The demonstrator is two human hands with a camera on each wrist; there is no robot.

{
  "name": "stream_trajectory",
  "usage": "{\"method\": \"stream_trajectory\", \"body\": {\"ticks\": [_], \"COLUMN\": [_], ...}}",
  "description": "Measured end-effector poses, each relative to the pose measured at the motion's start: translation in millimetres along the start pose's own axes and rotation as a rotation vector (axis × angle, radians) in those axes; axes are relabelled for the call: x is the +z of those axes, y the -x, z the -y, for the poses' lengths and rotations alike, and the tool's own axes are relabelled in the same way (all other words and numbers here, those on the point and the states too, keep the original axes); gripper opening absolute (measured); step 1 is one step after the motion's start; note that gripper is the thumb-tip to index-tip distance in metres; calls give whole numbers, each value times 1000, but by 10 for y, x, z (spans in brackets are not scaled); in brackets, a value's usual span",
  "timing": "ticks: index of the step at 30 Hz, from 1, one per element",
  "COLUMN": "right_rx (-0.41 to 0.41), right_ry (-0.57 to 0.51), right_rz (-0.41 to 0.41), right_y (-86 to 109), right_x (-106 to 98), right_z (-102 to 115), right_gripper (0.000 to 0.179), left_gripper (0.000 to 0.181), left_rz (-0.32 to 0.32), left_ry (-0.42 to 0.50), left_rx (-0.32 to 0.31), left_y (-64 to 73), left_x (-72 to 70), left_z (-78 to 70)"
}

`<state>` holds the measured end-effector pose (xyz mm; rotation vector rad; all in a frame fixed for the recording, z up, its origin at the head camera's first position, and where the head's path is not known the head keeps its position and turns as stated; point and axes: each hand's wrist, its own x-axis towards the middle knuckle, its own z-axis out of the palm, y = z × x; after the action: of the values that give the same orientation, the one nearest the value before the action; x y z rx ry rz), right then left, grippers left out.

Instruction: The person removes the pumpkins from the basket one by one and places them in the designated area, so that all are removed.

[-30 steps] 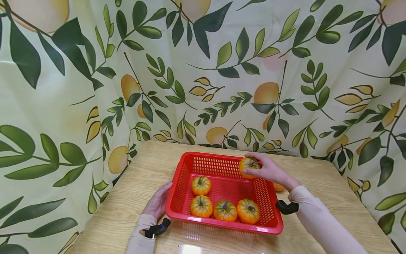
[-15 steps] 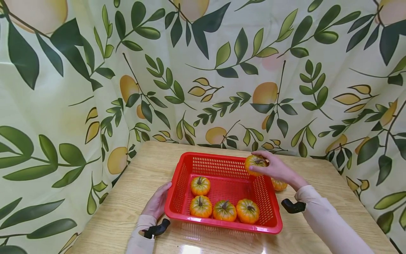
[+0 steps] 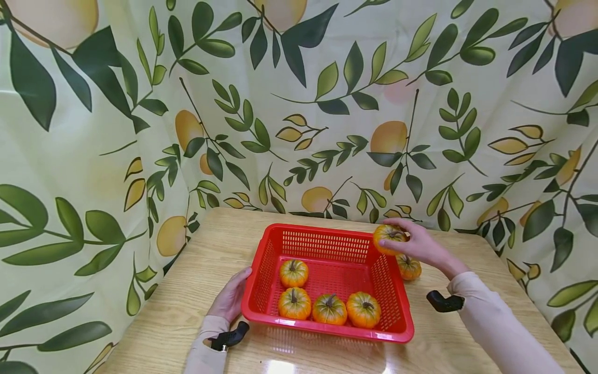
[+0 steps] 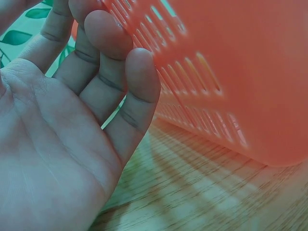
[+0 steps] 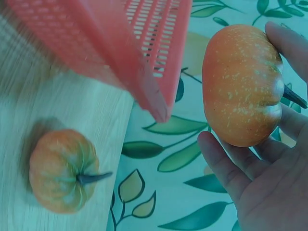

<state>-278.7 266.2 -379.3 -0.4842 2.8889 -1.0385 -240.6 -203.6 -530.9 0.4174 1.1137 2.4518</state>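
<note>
A small orange pumpkin (image 3: 389,239) with a dark stem is in my right hand (image 3: 418,244), held between thumb and fingers. It is above the far right corner of a red plastic basket (image 3: 322,231). In the right wrist view, the gripped pumpkin (image 5: 243,86) is apart from the basket wall. My left hand (image 3: 230,297) holds the basket's left rim; in the left wrist view its bent fingers (image 4: 139,77) are against the slotted outer wall. Several pumpkins (image 3: 295,303) lie inside the basket, along its near and left sides.
Another pumpkin (image 3: 409,267) sits on the wooden table (image 3: 224,234) just outside the basket's right wall; the right wrist view also shows this pumpkin (image 5: 65,171). A leaf-and-fruit patterned cloth (image 3: 299,104) surrounds the table at the back and sides.
My right hand has moved right with the pumpkin, from inside the back right of the basket to over its right rim. The left hand stays at the left rim.
</note>
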Motion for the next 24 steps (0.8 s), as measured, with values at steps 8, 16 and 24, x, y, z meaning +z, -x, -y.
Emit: {"method": "stream_trajectory", "body": {"ticks": [8,16,24], "right_rx": [23,49,71], "right_ry": [35,57,69], "right_rz": [-20,-29,-37], "right_y": [41,95,146], "right_x": [-122,-211,-288], "right_z": [-106,-168,-242], "right_gripper": [68,72,72], "left_gripper": [35,38,40], "left_rz": [-2,5,15], "left_ry": [9,6,-4], "left_rx": [-2,-5,-1], "left_y": [-2,1,-5], "left_x": [-22,-40,-35], "left_z": [11,16,18]}}
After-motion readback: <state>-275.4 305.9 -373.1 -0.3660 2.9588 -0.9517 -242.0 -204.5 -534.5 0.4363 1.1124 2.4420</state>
